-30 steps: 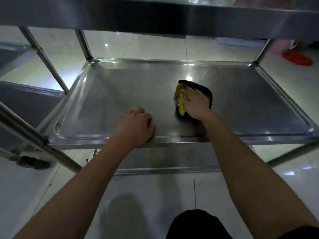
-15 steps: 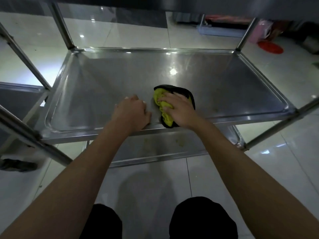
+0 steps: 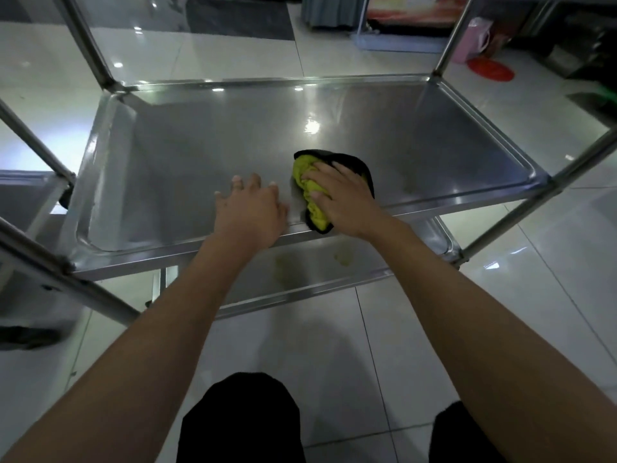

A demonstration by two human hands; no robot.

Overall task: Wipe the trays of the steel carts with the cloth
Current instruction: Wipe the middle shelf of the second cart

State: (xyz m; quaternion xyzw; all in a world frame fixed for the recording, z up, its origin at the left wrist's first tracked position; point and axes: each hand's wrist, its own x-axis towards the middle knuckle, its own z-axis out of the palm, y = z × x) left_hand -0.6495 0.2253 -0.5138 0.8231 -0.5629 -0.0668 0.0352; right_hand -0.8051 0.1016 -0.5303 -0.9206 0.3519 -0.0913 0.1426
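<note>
A steel cart's middle tray (image 3: pixel 207 138) fills the centre of the head view, shiny and rimmed. A yellow-green and black cloth (image 3: pixel 310 192) lies bunched near the tray's front edge. My right hand (image 3: pixel 340 198) presses down on the cloth and grips it. Just left of it, my left hand (image 3: pixel 250 212) rests flat on the tray's front part, fingers spread, holding nothing. A lower tray (image 3: pixel 317 265) shows under the front rim, with faint yellowish smears on it.
Steel posts rise at the cart's corners, such as the front-left post (image 3: pixel 66 265) and the back-right post (image 3: pixel 450 38). Another steel cart (image 3: pixel 23 195) stands at the left. A red disc (image 3: pixel 489 70) and a pink bag (image 3: pixel 477 38) sit on the tiled floor behind.
My right hand has drawn the cloth back toward the tray's front edge. My left hand has opened from a curled grip on the rim to flat, spread fingers. The view has tilted higher.
</note>
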